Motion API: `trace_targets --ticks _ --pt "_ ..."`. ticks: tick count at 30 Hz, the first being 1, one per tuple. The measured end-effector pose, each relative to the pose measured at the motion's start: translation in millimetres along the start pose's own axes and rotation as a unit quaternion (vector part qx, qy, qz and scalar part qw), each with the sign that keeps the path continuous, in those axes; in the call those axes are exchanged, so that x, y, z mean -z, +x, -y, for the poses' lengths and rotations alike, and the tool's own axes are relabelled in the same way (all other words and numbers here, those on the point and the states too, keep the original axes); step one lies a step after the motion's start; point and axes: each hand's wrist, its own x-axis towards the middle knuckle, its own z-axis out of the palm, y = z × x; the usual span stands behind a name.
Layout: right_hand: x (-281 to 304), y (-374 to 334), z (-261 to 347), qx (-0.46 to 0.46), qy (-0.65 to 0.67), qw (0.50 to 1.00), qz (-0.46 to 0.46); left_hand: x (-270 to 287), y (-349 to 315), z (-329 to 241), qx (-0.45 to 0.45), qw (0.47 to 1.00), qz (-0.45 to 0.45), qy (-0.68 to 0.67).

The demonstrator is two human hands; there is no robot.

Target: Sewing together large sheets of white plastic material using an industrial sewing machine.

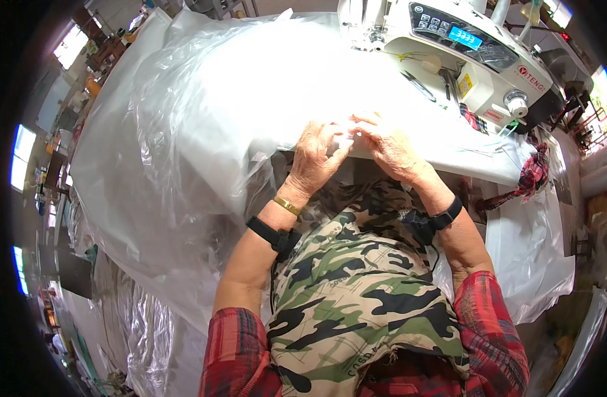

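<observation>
A large translucent white plastic sheet (178,126) spreads over the table and droops off its left side. Close to the table's front edge, my left hand (315,157) has its fingers bent and pinched together on the sheet's edge. Beside it, almost touching, my right hand (388,147) is also closed, thumb against curled fingers, on the same edge. Strong glare washes out the plastic between the fingertips, so its fold cannot be made out. Just beyond my right hand stands a white sewing machine (442,43) with a lit blue display; its needle area is at the back, partly lost in brightness.
Slim metal snips (418,86) lie under the machine's arm. A red plaid cloth strip (533,173) hangs at the table's right corner, near loose threads. More clear plastic (145,324) is heaped at lower left, and white sheeting (525,245) hangs at right. Camouflage cloth (363,291) covers my lap.
</observation>
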Motion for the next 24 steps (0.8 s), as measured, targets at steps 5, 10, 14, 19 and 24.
trace_targets --ticks 5,10,14,19,24 --pt "1.4 -5.5 2.6 -0.037 0.059 0.997 0.025 18.3 11.6 5.2 -0.03 0.987 0.137 0.075" --pt "25.3 1.7 19.6 -0.159 0.135 0.976 0.061 28.5 34.3 7.4 -0.06 0.958 0.252 0.123" --pt "25.2 3.6 19.0 -0.18 0.138 0.97 0.09 29.3 44.6 7.2 -0.112 0.927 0.294 0.203" --pt "11.7 0.2 11.9 -0.165 0.141 0.975 0.042 26.9 49.4 8.3 -0.213 0.934 0.202 0.201" --pt "3.4 1.3 15.4 -0.119 0.022 0.993 -0.01 21.1 49.2 17.3 -0.219 0.936 0.19 0.201"
